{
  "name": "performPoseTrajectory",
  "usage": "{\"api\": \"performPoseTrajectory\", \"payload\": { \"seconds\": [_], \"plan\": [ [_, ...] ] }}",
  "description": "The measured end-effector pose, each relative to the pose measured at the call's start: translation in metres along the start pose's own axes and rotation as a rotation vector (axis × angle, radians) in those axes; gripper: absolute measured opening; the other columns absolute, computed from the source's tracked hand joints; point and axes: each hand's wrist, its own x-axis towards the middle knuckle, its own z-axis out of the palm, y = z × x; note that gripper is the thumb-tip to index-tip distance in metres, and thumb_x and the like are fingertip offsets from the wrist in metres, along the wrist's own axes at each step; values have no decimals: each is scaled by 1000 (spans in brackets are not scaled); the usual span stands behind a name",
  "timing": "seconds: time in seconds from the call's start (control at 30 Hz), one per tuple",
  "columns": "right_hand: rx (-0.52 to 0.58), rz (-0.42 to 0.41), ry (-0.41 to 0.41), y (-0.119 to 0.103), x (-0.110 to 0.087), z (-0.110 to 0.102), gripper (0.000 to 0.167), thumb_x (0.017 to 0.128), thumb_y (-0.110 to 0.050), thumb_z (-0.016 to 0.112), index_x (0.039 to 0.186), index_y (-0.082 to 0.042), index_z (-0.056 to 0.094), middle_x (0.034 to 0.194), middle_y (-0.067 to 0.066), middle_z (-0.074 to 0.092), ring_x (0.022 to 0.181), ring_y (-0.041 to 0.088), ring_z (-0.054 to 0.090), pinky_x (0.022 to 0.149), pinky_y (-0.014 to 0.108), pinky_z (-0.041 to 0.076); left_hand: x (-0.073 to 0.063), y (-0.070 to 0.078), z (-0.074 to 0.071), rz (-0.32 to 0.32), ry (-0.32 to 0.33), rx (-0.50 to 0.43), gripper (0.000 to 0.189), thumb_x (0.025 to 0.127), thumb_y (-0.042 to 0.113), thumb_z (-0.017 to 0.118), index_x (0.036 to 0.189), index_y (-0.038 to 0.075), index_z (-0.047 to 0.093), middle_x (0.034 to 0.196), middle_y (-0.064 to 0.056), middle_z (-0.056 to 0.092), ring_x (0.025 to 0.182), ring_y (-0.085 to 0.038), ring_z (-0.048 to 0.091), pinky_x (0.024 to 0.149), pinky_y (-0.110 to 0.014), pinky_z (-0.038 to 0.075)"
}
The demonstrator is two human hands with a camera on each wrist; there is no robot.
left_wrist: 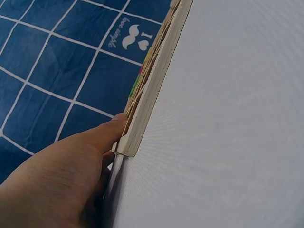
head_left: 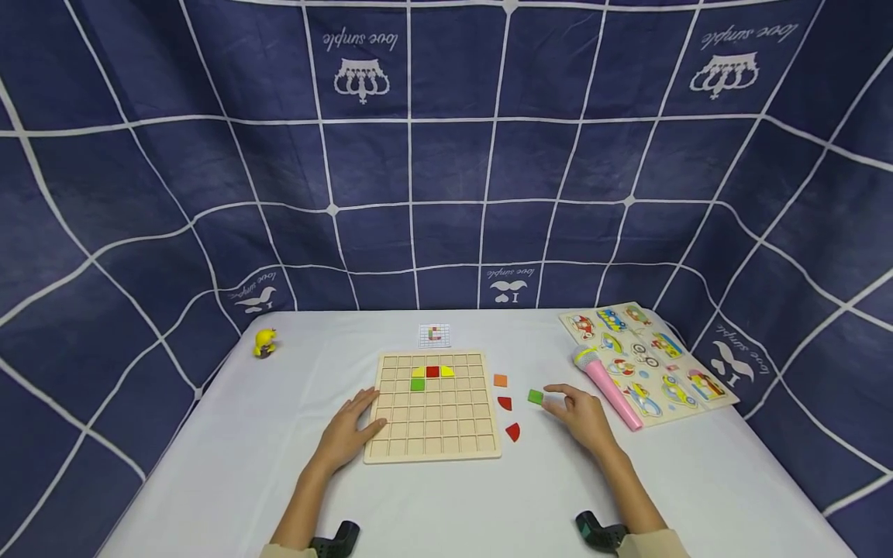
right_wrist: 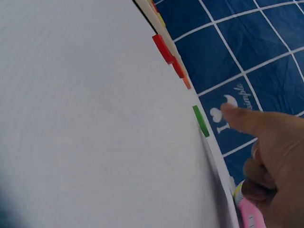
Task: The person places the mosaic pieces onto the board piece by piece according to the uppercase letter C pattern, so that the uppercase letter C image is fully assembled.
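Touching board: left hand relaxed, wrist view partly hiding fingers | right hand: loose-fingered beside green tile

The gridded board is beige, the rightmost loose tile green, the curtain navy with white gridlines.

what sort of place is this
Probably an indoor play or filming corner: navy fabric with white grid lines hangs behind a flat white tabletop, which bears a square, pale wooden grid board.
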Motion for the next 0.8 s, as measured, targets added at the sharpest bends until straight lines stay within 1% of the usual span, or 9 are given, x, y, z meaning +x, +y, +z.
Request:
{"api": "performPoseTrajectory", "payload": {
  "seconds": [0.2,0.37,0.5,0.6,0.8],
  "plan": [
    [-51,17,-13,9,1,10,28,79,-24,74,105,-13,69,49,-6,33,46,7,26,41,23,24,0,1,0,-8,3,2,62,85,35,66,136,6,45,143,-12,38,135,-30,26,110,-48,16],
    [-85,22,-11,8,5,14,30,79,-27,73,105,-12,69,51,-5,36,48,10,31,43,24,25,-1,1,-2,-27,-15,-12,63,85,34,66,137,7,44,144,-11,37,136,-29,25,111,-47,16],
    [-113,26,1,7,6,16,28,79,-27,73,103,-12,69,51,-4,37,48,11,33,43,24,26,-2,2,-2,-17,-10,-22,62,85,33,67,136,6,45,143,-12,37,135,-30,25,111,-47,15],
    [-116,23,13,8,6,17,25,80,-26,73,100,-11,70,51,-4,37,48,10,32,42,24,25,-2,1,-1,-13,-7,-15,62,85,33,67,136,6,45,143,-12,37,135,-30,25,111,-46,15],
    [-81,23,38,5,6,16,22,80,-24,73,98,-11,70,50,-5,35,47,9,31,41,23,25,-1,2,-2,0,-6,-15,62,85,32,67,136,5,45,143,-12,37,135,-30,26,111,-46,15]
  ]
}}
